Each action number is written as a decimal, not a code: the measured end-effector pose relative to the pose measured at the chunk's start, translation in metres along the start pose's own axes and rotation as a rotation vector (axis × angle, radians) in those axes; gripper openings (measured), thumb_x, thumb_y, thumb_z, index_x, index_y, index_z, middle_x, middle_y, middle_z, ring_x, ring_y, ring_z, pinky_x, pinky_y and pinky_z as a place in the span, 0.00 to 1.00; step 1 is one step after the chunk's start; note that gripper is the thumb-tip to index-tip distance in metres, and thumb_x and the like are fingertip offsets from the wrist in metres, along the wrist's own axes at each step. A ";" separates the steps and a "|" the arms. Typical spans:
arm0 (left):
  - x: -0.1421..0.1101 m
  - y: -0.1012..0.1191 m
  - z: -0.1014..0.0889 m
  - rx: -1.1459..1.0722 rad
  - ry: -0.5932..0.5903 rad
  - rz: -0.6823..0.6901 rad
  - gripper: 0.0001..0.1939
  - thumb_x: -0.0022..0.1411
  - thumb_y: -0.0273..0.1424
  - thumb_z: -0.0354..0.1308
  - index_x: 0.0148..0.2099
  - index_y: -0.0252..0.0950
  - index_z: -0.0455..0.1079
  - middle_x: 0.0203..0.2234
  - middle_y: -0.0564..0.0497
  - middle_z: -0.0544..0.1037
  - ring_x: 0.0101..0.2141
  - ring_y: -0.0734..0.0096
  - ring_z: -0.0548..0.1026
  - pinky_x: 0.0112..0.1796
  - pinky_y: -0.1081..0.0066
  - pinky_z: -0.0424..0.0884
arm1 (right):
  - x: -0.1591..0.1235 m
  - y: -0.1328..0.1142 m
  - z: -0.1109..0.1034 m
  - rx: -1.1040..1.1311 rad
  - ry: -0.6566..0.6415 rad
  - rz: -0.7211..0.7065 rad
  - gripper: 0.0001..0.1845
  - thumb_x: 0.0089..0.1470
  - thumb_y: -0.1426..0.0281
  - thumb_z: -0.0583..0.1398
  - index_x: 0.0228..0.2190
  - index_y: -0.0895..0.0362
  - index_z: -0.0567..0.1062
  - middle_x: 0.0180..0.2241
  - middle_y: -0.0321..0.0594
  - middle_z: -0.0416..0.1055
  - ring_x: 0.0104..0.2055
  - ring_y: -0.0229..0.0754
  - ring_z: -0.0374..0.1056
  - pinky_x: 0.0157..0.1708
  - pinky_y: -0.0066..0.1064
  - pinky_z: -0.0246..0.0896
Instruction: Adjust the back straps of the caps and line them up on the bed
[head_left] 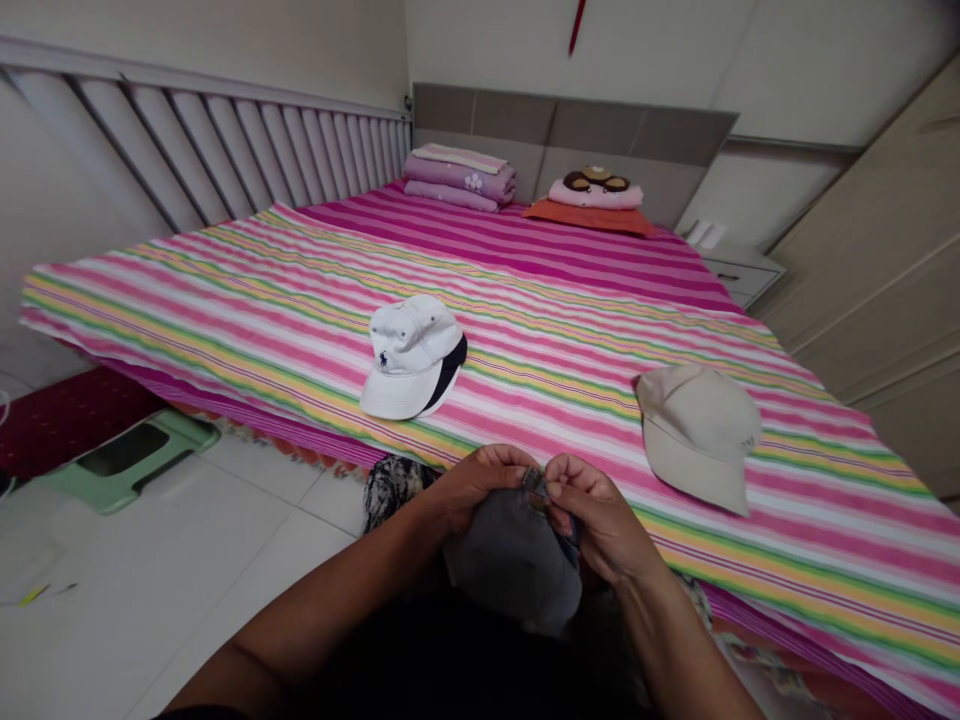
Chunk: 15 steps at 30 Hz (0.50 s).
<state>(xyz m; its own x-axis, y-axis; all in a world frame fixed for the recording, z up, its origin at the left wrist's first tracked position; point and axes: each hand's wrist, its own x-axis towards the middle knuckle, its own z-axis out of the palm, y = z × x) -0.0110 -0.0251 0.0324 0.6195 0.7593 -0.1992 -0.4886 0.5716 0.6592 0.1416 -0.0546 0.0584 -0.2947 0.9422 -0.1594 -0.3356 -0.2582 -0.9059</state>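
A dark grey cap [514,565] is held low in front of me, over my lap by the bed's near edge. My left hand [491,485] pinches its strap by the small metal buckle [534,480]. From the other side, my right hand [589,510] grips the same strap, thumb and fingers closed beside the buckle. Beyond my hands, a white cap [412,355] with a navy-edged brim and a small dark logo lies on the bed to the left. Over to the right rests a beige cap [701,430], its brim towards me.
The striped sheet [525,390] covers the bed. Folded purple bedding [461,185] and a pillow stack [596,195] lie by the headboard [555,140]. White railing [255,150] runs along the left. A green plastic stool [131,465] stands on the tiled floor, and a nightstand [739,270] sits right.
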 end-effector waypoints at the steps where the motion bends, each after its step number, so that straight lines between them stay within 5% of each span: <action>1: 0.000 0.000 0.000 0.006 -0.005 0.001 0.12 0.40 0.28 0.67 0.30 0.30 0.72 0.20 0.50 0.76 0.19 0.76 0.72 0.24 0.77 0.65 | 0.000 0.001 0.000 0.008 0.003 -0.007 0.09 0.40 0.70 0.64 0.22 0.59 0.67 0.15 0.29 0.61 0.13 0.27 0.51 0.14 0.20 0.42; 15: 0.001 -0.004 -0.006 0.072 0.036 0.069 0.13 0.41 0.25 0.64 0.30 0.32 0.65 0.20 0.52 0.74 0.21 0.75 0.71 0.24 0.76 0.63 | 0.000 0.000 0.003 -0.200 0.090 -0.061 0.15 0.38 0.68 0.66 0.28 0.57 0.66 0.18 0.29 0.65 0.16 0.29 0.58 0.15 0.21 0.52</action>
<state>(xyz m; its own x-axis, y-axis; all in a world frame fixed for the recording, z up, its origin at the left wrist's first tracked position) -0.0116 -0.0245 0.0254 0.5633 0.8072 -0.1766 -0.4830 0.4950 0.7223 0.1391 -0.0551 0.0591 -0.1948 0.9725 -0.1280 -0.1638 -0.1609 -0.9733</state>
